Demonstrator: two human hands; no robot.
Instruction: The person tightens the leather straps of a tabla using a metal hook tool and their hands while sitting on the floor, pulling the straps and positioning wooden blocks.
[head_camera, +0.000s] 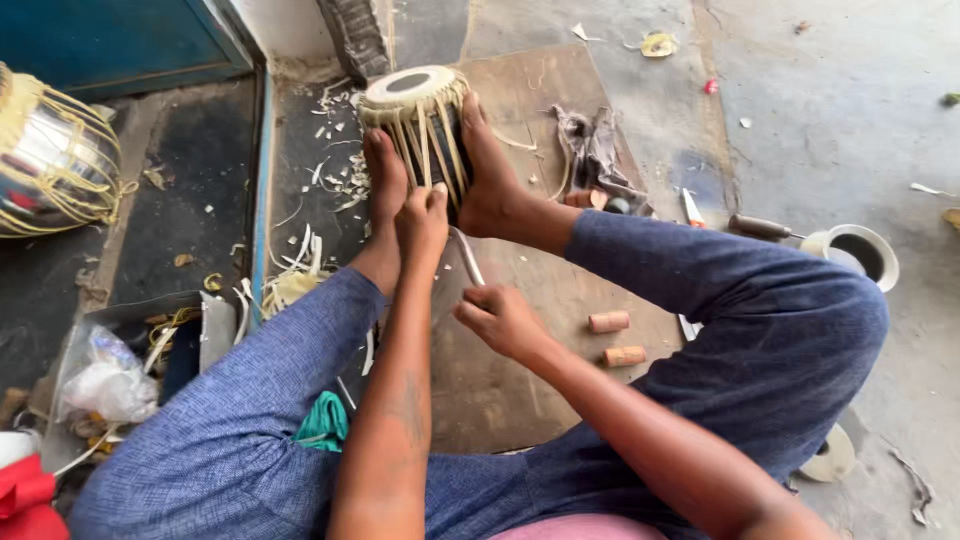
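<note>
Small white bowl (862, 252) on the floor well right of the right hand; inside looks dark, contents cannot be told. Clear plastic bag (105, 380) far left of the left hand, holding pale crumpled material.

Small drum (420, 125): cream skin head with a black round patch, dark body laced with pale straps running lengthwise. It lies tilted, head facing away, clamped between the person's two bare feet, just beyond the left hand.

Left hand (423, 222): fingers closed together, gripping a strap at the drum's near end. Right hand (498, 315): closed in a fist around a pale strap (466, 255) that runs up toward the drum.

Two short wooden pegs (615, 338) just right of the right hand on a wooden board (500, 390). Shiny metal drum shell (50, 160) far left.
</note>
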